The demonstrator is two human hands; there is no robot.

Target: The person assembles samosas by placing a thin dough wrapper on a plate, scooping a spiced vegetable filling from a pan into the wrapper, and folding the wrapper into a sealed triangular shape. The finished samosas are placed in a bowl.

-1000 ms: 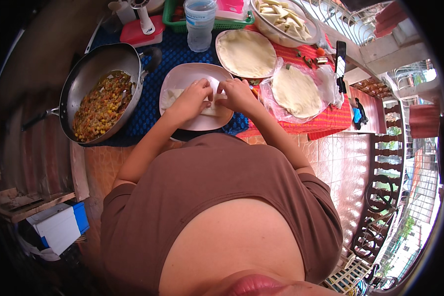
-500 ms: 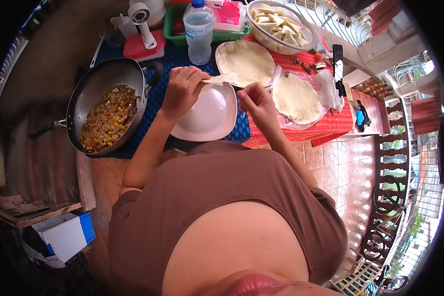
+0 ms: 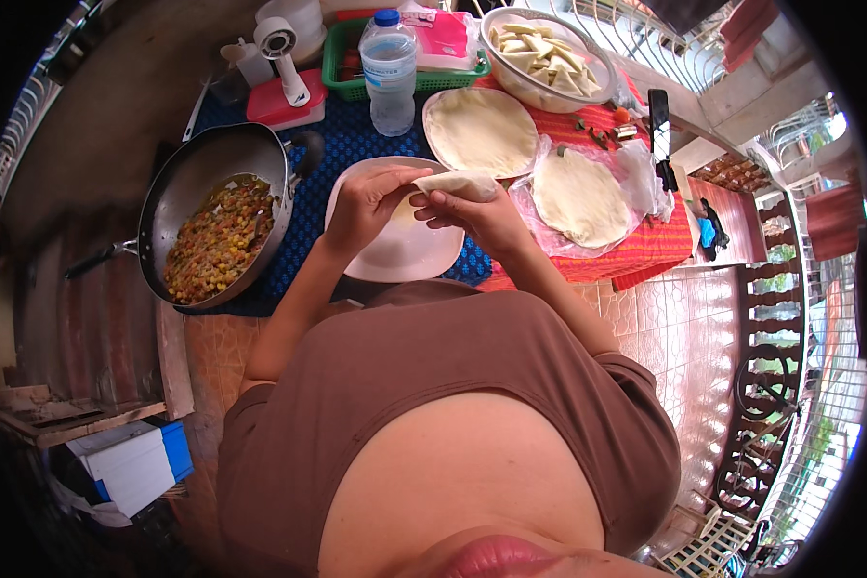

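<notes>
Head view: left hand (image 3: 366, 205) half-closed, pinching left end of pale wrapper (image 3: 459, 182), upper centre of frame, over plate (image 3: 387, 262); right hand (image 3: 480, 216) loosely curled, gripping its right end. Wrapper's underside hidden, left fingertips unclear.

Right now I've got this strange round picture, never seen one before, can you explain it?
There's no machine here, just a bare-handed person. A wide fisheye camera worn on the head looks down, so straight edges bend. The right hand holds a thin pale piece over a plate, with the left hand at its left end. On the table, a pan of chopped food stands to the left; a bottle stands beyond the plate. To the right are two flat pale sheets, and farther back a bowl of pale wedges.
</notes>
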